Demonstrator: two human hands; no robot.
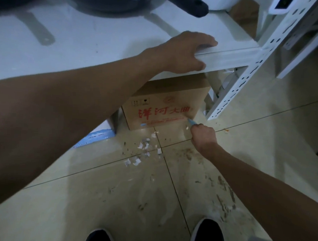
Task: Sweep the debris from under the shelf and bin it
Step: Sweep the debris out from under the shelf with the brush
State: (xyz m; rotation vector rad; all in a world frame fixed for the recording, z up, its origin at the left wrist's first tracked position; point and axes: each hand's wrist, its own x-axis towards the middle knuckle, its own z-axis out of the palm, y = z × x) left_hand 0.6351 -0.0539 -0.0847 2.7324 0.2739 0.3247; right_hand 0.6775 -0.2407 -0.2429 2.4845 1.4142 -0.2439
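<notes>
1. Shoes (208, 235), black with white edging, two, at the near edge on the floor (96, 199); beige tiles, dark grout lines, smeared grime on the right.
2. Shelf (103, 43), white metal, far and left; slotted upright post (251, 75) at its right corner. Dark pan (123, 2) stands on it, handle pointing right.
3. Left hand (186, 50), resting on the shelf's front edge, fingers over the top and thumb on the face of the rail; gripping the shelf only.
4. Box (164, 106), brown cardboard with red characters, on the floor under the shelf.
5. Blue-and-white packet (95, 135), lying flat to the left of the box.
6. Right hand (204, 137), low by the box's right near corner, closed in a fist round a thin light-blue handle (191, 121); the tool's working end is hidden.
7. Debris (144, 150), white paper scraps and dark specks, scattered on the floor in front of the box, left of the right hand.
</notes>
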